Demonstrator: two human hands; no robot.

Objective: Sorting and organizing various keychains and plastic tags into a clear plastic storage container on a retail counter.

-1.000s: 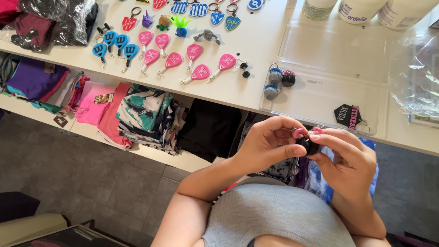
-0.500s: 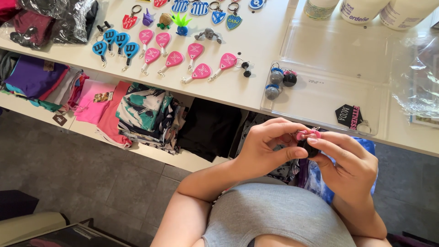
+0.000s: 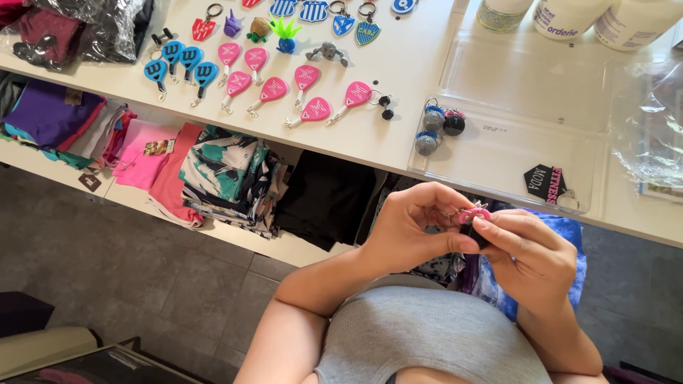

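Both my hands are held together in front of my chest, below the white table's edge (image 3: 370, 153). My left hand (image 3: 416, 227) and my right hand (image 3: 530, 252) pinch a small keychain (image 3: 473, 220) between their fingertips; it has a pink part on top and a dark part beneath, mostly hidden by my fingers. On the table above lie several pink racket-shaped keychains (image 3: 309, 92), a few blue ones (image 3: 178, 60) and three small ball keychains (image 3: 437, 124).
A clear plastic tray (image 3: 526, 92) holds a black hexagonal tag (image 3: 544, 181). White bottles (image 3: 569, 18) stand at the back right, crumpled clear plastic (image 3: 651, 124) at the right. Folded clothes (image 3: 220, 174) fill the shelf under the table. Grey tiled floor lies at lower left.
My hands stay together on the small keychain; the fingers shift slightly around it. Nothing else has moved.
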